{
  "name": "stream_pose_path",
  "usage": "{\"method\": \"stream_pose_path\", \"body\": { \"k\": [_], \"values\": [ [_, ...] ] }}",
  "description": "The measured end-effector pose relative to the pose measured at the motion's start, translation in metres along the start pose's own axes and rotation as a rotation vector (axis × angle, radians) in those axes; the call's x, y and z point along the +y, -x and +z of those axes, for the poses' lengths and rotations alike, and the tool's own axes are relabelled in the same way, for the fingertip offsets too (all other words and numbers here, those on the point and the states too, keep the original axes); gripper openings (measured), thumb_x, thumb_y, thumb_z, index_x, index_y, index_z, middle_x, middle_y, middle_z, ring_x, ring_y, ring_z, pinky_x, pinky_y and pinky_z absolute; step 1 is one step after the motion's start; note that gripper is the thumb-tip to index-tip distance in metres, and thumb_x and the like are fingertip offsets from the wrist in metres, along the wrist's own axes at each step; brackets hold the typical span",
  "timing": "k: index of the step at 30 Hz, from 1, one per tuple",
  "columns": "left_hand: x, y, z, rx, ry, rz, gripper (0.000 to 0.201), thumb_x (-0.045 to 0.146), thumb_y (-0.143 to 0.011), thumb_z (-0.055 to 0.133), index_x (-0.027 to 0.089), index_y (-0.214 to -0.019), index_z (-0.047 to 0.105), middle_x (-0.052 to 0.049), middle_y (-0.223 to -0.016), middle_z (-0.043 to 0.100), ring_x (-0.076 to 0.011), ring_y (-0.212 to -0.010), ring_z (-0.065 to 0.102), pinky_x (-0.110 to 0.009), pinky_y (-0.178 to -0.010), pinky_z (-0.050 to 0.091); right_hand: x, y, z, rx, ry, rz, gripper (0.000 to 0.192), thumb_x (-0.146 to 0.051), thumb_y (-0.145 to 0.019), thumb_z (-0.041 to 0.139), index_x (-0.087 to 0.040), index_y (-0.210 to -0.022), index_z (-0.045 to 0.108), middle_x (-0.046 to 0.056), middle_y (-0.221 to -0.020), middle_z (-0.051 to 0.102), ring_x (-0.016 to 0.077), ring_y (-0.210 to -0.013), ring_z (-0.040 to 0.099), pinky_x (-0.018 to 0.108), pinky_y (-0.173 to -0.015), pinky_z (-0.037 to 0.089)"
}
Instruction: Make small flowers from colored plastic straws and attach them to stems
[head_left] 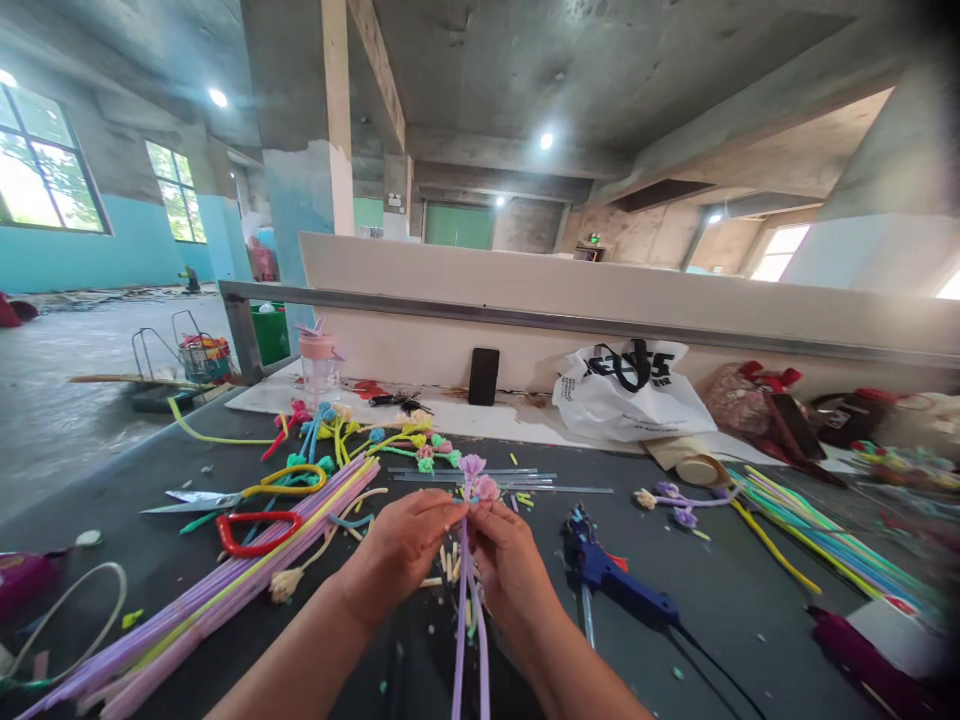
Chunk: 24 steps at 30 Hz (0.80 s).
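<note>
- Left hand (401, 550) and right hand (510, 560) close together over the dark table (720, 590), fingertips of both pinching purple pipe-cleaner stems (466, 600).
- Stems upright between the hands, topped by small curled flower heads (477, 478), tails trailing down toward the camera.
- Left of the hands: a bundle of lilac pipe cleaners (225, 590), red-handled scissors (259, 530), yellow-handled scissors (240, 490).
- Just right of the right hand: a blue glue gun (619, 580), lying flat.
- Farther back: a white plastic bag (630, 395), a black phone (484, 376) leaning on the wall.
</note>
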<state>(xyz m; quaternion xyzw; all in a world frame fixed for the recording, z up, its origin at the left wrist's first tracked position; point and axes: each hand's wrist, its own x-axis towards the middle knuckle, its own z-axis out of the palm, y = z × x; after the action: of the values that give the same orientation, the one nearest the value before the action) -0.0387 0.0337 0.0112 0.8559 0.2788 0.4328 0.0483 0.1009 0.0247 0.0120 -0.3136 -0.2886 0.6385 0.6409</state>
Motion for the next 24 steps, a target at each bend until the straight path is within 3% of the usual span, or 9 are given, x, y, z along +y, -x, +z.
{"method": "stream_pose_path", "body": {
  "k": [5, 11, 17, 24],
  "values": [
    [0.003, 0.002, 0.001, 0.036, -0.130, 0.057, 0.027, 0.011, -0.082, 0.045, 0.018, -0.104, 0.058, -0.008, -0.098, 0.063, -0.0169, -0.090, 0.058, -0.029, -0.079, 0.048, 0.000, -0.001, -0.003, -0.036, -0.019, 0.042, 0.014, -0.018, -0.051, 0.073, -0.015, -0.050, 0.060, -0.002, -0.049, 0.054, 0.0092, -0.049, 0.044, 0.022, -0.052, 0.036],
    [0.014, 0.000, 0.012, 0.145, 0.027, -0.126, 0.015, 0.019, -0.085, 0.044, 0.018, -0.095, 0.056, -0.007, -0.092, 0.062, -0.0167, -0.090, 0.057, -0.031, -0.082, 0.047, 0.002, 0.002, 0.000, -0.026, -0.043, -0.023, 0.016, -0.020, -0.054, 0.074, -0.016, -0.051, 0.058, -0.003, -0.051, 0.052, 0.0096, -0.051, 0.044, 0.022, -0.052, 0.035],
    [0.021, -0.005, 0.022, 0.257, 0.094, -0.331, 0.013, 0.022, -0.084, 0.047, 0.019, -0.084, 0.059, -0.003, -0.081, 0.063, -0.0152, -0.078, 0.058, -0.026, -0.073, 0.046, 0.005, 0.007, 0.002, -0.003, -0.017, -0.105, 0.017, -0.023, -0.057, 0.073, -0.017, -0.054, 0.058, -0.003, -0.054, 0.052, 0.0102, -0.053, 0.044, 0.023, -0.056, 0.036],
    [0.022, -0.006, 0.020, 0.356, 0.130, -0.353, 0.014, 0.020, -0.084, 0.046, 0.018, -0.077, 0.058, -0.003, -0.074, 0.061, -0.0144, -0.072, 0.057, -0.025, -0.067, 0.046, 0.008, 0.009, 0.006, -0.011, 0.025, -0.140, 0.020, -0.027, -0.056, 0.076, -0.018, -0.056, 0.058, -0.003, -0.057, 0.055, 0.0111, -0.057, 0.046, 0.024, -0.061, 0.037]
  ]
}}
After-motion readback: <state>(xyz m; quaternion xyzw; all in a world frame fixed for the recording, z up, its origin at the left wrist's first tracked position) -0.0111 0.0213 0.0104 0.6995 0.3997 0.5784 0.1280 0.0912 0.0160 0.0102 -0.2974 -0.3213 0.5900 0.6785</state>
